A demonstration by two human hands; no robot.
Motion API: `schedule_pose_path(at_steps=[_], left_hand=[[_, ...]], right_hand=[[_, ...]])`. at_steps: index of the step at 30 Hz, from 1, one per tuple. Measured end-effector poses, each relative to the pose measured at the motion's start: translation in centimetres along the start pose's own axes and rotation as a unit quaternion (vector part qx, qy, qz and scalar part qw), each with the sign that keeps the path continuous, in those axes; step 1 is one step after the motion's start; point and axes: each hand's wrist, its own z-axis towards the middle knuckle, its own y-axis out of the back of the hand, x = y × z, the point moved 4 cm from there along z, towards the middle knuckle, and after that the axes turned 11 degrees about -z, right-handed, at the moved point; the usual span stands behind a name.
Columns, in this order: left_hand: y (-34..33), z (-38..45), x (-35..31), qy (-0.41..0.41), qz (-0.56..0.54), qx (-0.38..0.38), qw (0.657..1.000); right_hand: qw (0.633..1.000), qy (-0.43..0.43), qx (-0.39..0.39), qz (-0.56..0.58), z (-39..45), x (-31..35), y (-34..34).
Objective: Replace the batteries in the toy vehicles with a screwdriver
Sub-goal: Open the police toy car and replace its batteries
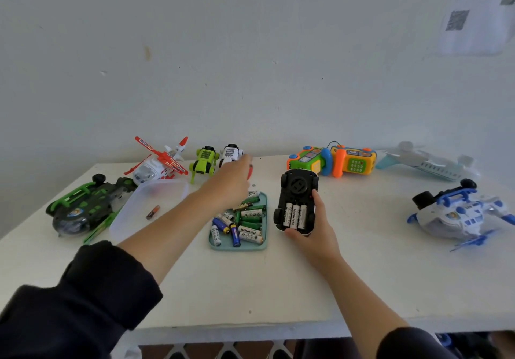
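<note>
Head view: right hand (312, 226) grips an upturned black toy car (296, 202) near table (278, 289) centre, fingers wrapped round its rear; open bay shows three white batteries (294, 215). At the car's 9 o'clock, just beside it, a teal tray (263, 243) holds loose batteries. Left hand (237, 177) reaches over the tray's 12 o'clock end, blurred, something red at its fingers; grasp cannot be told. Clear container (133, 213) with one battery at 9 o'clock of the tray.
</note>
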Motion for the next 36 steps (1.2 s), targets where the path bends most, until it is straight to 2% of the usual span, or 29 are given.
schedule_pose_path(at_steps=[3, 6, 18, 20, 26, 31, 36], left_hand=[[-0.7, -0.4, -2.9, -0.09, -0.108, -0.074, 0.987], [-1.3, -0.8, -4.2, -0.146, -0.218, -0.148, 0.954], [-5.0, -1.5, -1.6, -0.182, -0.29, -0.25, 0.906], [-5.3, -1.4, -1.4, -0.19, -0.288, -0.253, 0.904], [-4.7, -0.2, -3.0, -0.188, -0.227, -0.218, 0.93], [-2.6, 4.4, -3.5, -0.108, -0.226, -0.148, 0.957], [-2.5, 6.5, -1.6, -0.042, -0.284, -0.148, 0.946]], right_hand=[[1.0, -0.003, 0.002, 0.0, -0.1, 0.1, 0.1], [1.0, -0.006, 0.005, -0.003, 0.0, 0.2, 0.2], [1.0, -0.007, 0.005, -0.008, 0.0, 0.1, -0.2], [1.0, -0.007, 0.004, -0.012, 0.0, 0.0, -0.2], [1.0, -0.014, 0.001, -0.02, 0.3, -0.1, -0.3], [0.999, -0.02, 0.001, -0.03, 0.2, -0.2, -0.3], [0.999, -0.012, 0.007, -0.034, 0.1, -0.1, -0.3]])
